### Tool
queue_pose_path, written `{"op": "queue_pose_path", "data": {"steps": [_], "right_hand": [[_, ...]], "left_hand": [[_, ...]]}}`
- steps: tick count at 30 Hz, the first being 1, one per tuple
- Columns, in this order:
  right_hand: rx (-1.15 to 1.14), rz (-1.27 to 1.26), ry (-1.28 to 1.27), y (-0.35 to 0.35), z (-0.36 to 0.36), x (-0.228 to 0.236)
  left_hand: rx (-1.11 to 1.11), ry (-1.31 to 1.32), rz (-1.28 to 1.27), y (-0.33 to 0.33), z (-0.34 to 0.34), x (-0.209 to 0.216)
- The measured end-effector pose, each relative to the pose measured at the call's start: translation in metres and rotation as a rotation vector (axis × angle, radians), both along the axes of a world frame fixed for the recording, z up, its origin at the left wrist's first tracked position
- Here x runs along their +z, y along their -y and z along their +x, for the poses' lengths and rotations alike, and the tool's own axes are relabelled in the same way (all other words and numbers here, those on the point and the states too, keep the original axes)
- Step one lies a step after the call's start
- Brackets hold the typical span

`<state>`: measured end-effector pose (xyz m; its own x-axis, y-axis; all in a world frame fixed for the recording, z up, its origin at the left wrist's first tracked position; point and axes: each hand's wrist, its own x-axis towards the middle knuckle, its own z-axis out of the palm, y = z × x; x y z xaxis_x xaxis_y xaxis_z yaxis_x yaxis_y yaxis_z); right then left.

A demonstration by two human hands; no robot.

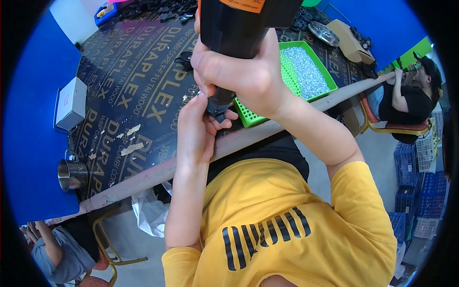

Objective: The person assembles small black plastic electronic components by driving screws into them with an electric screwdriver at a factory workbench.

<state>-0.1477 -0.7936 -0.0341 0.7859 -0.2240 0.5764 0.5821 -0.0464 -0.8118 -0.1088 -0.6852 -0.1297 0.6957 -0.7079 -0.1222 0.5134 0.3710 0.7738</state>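
Note:
My right hand [239,79] is wrapped round the body of a black electric screwdriver [234,28], which points down. Below it, my left hand [193,129] pinches a small black plastic part [219,117] under the driver's tip. Fingers partly cover this part, so its full shape does not show. Just right of my hands, a green perforated tray [245,118] holds a heap of small silver screws [306,71]. Behind my right wrist another black part [183,60] lies on the dark, printed tabletop [114,86].
Many black parts [167,12] are spread along the far side. A round metal dish [323,33] and a cardboard box [351,42] stand at the far right. To the left are a white box [71,103] and a metal cup [72,173]. People sit at either side.

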Motion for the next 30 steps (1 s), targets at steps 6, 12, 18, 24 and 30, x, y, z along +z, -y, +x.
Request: {"op": "queue_pose_path", "data": {"steps": [6,12,18,24,30], "right_hand": [[-0.003,-0.187,0.062,0.003,-0.003,-0.006],[0.039,-0.04,0.064,0.0,-0.011,0.007],[0.089,0.081,0.018,0.044,-0.061,0.029],[-0.018,0.106,0.098,0.071,-0.095,0.011],[-0.229,0.123,0.011,0.074,-0.1,0.0]], "left_hand": [[0.024,0.001,0.005,0.001,-0.003,0.003],[0.041,0.013,-0.034,-0.006,-0.003,0.002],[-0.195,0.319,0.033,-0.085,-0.046,0.025],[-0.148,0.149,0.552,-0.211,-0.052,-0.057],[0.056,0.761,1.769,-0.273,-0.039,-0.165]]}}
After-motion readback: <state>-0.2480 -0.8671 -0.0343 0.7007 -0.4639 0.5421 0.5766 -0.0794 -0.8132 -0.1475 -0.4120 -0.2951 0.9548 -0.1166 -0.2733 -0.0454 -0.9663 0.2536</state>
